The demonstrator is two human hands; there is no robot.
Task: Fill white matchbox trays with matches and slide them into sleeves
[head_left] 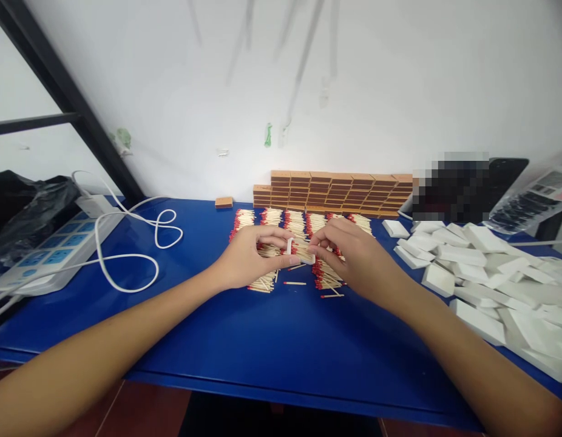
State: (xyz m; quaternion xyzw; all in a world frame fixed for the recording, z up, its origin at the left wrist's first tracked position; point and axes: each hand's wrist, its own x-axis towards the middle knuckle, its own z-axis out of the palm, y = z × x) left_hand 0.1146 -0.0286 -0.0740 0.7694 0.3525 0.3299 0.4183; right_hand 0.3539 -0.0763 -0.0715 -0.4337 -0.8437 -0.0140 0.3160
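Between the fingers and thumb of my left hand [249, 258] is a small white matchbox tray [289, 246], held above the table. Red-tipped matches [303, 250] lie in it. My right hand [349, 252] is closed in a pinch at the tray's right end. Its fingertips partly hide what they grip, so tray edge and match ends are hard to tell apart there. Behind and under both hands, red-headed matches [295, 223] lie in several bundles side by side. One loose match [294, 283] rests on the blue table in front of the hands.
Stacked brown matchboxes [335, 191] line the wall, with a single matchbox [224, 203] to their left. A heap of white trays [472, 261] covers the right side. A power strip [57, 249] and looped white cable [126, 212] lie left. A dark tablet-like device [504, 182] leans at back right.
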